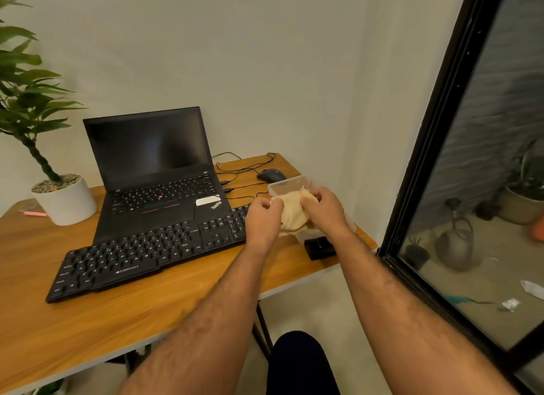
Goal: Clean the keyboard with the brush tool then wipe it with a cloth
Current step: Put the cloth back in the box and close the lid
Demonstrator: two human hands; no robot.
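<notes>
Both hands hold a soft cream cloth (pixel 293 215) up over the right end of the wooden tabletop (pixel 123 309). The left hand (pixel 263 219) pinches the cloth's left edge with its fingers. The right hand (pixel 323 207) grips the top right part, fingers curled on it. Just behind the cloth sits a clear plastic box (pixel 287 185). The long black keyboard (pixel 147 251) lies flat to the left, its right end touching the left hand in the view. A black laptop (pixel 156 170) stands open behind it. The tabletop's front strip is bare wood.
</notes>
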